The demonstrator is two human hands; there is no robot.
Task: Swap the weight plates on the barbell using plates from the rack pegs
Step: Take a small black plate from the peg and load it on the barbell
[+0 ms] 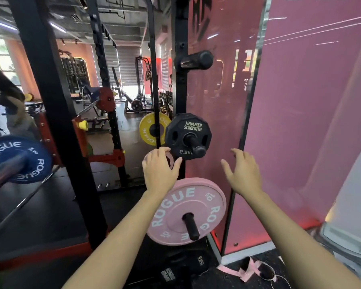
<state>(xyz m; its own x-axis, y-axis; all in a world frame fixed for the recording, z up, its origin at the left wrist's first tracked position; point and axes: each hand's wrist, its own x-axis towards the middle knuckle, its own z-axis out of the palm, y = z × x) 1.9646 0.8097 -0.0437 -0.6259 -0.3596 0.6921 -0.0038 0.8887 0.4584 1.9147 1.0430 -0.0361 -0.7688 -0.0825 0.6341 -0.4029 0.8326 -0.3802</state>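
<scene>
Pink plate: a ROGUE bumper plate [188, 211] hangs on the lowest rack peg [191, 226] of the black upright [180, 80], just below both hands.
Black plate: a small HAMMER STRENGTH plate marked 2.5 kg [188, 135] sits on the middle peg [196, 146], directly above the pink plate and between the two hands, slightly higher than them.
Top peg: a bare black peg [196, 59] juts from the upright well above the small plate.
Left hand: the left hand [159, 170] is raised beside the lower left edge of the black plate, fingers bent over a small pinkish disc [169, 159] partly hidden behind them; whether it grips that disc or only touches it cannot be told.
Right hand: the right hand [243, 172] hovers to the right of the black plate, fingers spread and relaxed, holding nothing, apart from both plates.
Barbell: the steel sleeve [4, 172] at far left carries a blue ROGUE plate [29, 159], well apart from the hands.
Yellow plate: a yellow ROGUE plate [149, 129] shows behind the upright, left of the black plate.
Floor: a black plate [183, 268] lies below the pink one.
</scene>
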